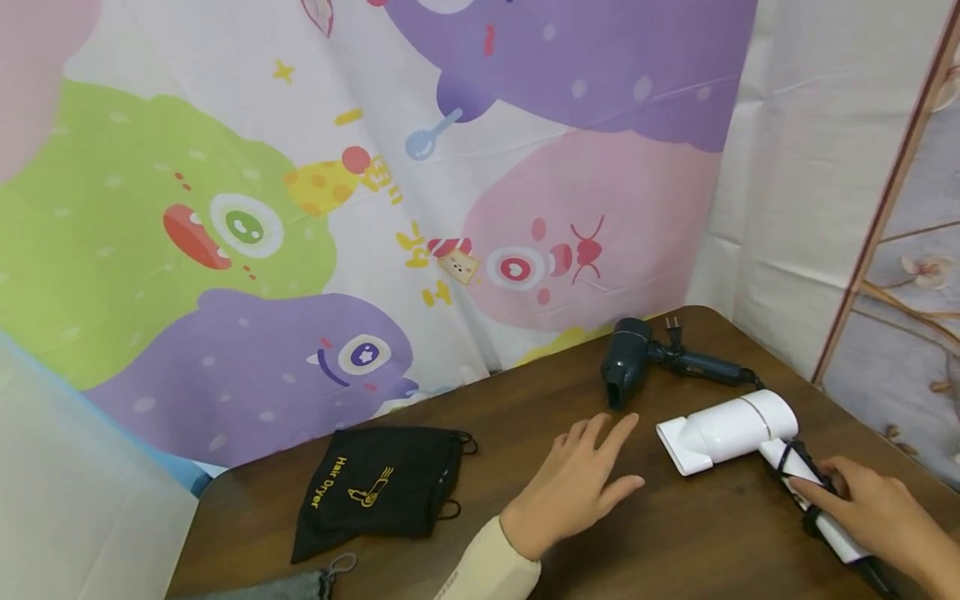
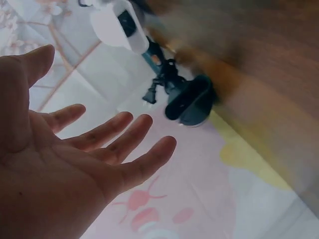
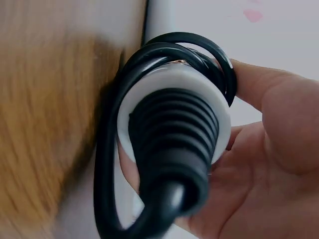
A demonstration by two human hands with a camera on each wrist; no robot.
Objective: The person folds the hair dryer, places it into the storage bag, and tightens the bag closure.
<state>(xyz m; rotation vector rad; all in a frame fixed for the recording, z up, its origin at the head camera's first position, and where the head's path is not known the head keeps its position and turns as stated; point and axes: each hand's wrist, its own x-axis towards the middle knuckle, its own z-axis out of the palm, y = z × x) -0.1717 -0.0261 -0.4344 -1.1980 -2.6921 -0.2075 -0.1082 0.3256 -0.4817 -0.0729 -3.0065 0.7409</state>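
Observation:
A white hair dryer [image 1: 738,429] lies at the right of the table, its flat nozzle pointing left and a black cord wound round its handle. My right hand [image 1: 873,508] grips that handle, thumb on one side and fingers on the other. In the right wrist view the handle's end with its ribbed black cord sleeve [image 3: 174,134] faces the camera. My left hand [image 1: 573,479] hovers above the middle of the table, fingers spread and holding nothing. Beyond its fingertips rests a dark hair dryer [image 1: 628,358], its cord and plug bundled at the handle.
A black drawstring pouch [image 1: 378,483] printed "Hair Dryer" lies left of my left hand on the brown wooden table [image 1: 517,425]. At the near left edge is part of a grey pouch [image 1: 277,587]. A cartoon-printed curtain [image 1: 420,275] hangs right behind the table.

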